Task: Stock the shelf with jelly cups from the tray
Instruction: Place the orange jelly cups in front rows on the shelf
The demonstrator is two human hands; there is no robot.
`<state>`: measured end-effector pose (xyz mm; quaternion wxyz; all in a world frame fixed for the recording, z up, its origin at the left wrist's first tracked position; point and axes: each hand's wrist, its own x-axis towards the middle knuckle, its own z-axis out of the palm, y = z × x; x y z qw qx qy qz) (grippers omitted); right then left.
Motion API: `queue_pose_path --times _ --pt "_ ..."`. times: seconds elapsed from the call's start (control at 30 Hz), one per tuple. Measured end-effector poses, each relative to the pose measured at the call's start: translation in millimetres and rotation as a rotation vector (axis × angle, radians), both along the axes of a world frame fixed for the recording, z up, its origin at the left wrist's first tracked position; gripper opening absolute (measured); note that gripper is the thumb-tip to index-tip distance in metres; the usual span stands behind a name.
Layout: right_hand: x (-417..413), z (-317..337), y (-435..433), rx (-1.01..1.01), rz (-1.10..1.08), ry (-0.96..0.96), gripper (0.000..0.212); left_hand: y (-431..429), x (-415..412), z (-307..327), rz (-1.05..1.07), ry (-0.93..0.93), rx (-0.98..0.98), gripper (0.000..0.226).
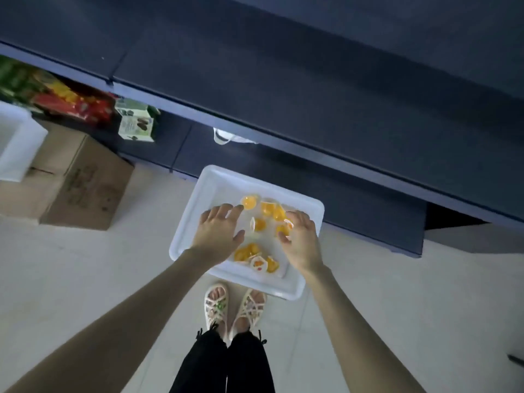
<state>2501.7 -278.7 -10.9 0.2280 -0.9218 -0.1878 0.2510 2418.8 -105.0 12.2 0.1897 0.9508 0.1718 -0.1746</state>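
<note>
Several items sit far L: a white bin (11, 140) overlaps a cardboard box (82, 182) on the floor. Behind them, colourful snack packs (65, 97) and a green-white carton (136, 123) are on the low shelf level. The dark blue shelf (283, 89) runs diagonally across the top, and a white bag handle (226, 137) pokes out under its front edge. The white tray (212, 182) lies on the pale floor just in front of the shelf base. Approx ten orange jelly cups (266, 208) lie loose inside it, some tipped over. L hand (218, 231) hovers palm-down over the tray's L side, fingers spread & straight, gripping nothing, index tip near one cup. R hand (303, 242) reaches over the tray's R side w/ fingers & thumb curled round a jelly cup (283, 229). Both forearms are stretched fwd & down. Sandalled feet (235, 304) stand just beside the tray's near edge.
</note>
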Motion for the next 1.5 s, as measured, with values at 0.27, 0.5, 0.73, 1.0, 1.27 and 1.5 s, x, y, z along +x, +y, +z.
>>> queue_pose_path --times 0.27,0.5,0.73,1.0,1.27,1.5 --pt "-30.5 -151.9 -17.5 -0.106 -0.103 0.242 0.048 -12.5 -16.8 -150.4 0.048 0.218 -0.151 0.055" --pt "-47.7 -243.0 -14.2 -0.096 -0.205 0.365 0.057 -16.6 -25.2 -250.3 0.258 0.307 -0.353 0.055" --pt "-63.8 -279.1 -22.8 -0.154 -0.148 0.434 0.062 -21.1 -24.1 -298.2 0.495 0.372 -0.574 0.063" --pt "-66.4 -286.9 -20.5 -0.103 -0.169 0.414 0.060 -15.2 -19.9 -311.3 0.491 0.393 -0.604 0.046" --pt "-61.4 -262.9 -20.7 -0.017 -0.261 0.344 0.058 -2.7 -26.9 -287.3 0.767 0.330 -0.733 0.042" --pt "-50.2 -188.5 -16.1 0.187 -0.539 0.526 0.046 1.7 -30.7 -215.5 1.059 0.219 -1.014 0.050"
